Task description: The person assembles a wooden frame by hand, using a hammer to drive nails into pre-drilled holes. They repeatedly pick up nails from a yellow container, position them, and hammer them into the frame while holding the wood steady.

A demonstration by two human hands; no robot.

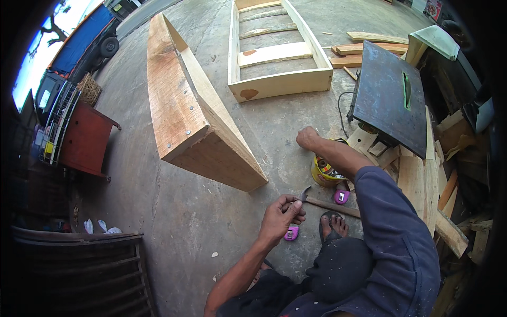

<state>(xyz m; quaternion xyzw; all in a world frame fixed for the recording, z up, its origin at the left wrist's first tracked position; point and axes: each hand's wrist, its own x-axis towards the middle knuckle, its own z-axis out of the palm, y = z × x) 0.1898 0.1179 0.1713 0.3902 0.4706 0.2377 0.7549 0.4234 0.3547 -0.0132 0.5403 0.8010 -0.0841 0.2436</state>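
My left hand [282, 215] is closed, thumb pressed to the fingers, and whatever it may pinch is too small to name. Right beside its fingertips is the head of a claw hammer [332, 206], whose wooden handle runs toward my right foot. My right hand [308, 138] is curled closed beyond a yellow tub [320, 177] with cans or similar items inside; its contents, if any, are hidden. A wooden frame [177, 100] stands on edge to the left, with nail heads along its side board. Two pink tape measures [291, 233] lie near my feet.
A second slatted wooden frame [280, 84] lies flat farther off. At right stands a dark table saw top [391, 95] with a cable, amid planks and offcuts [414, 179]. A red metal cabinet [87, 137] and a dark slatted rack [79, 269] are on the left; a blue truck [87, 39] stands behind.
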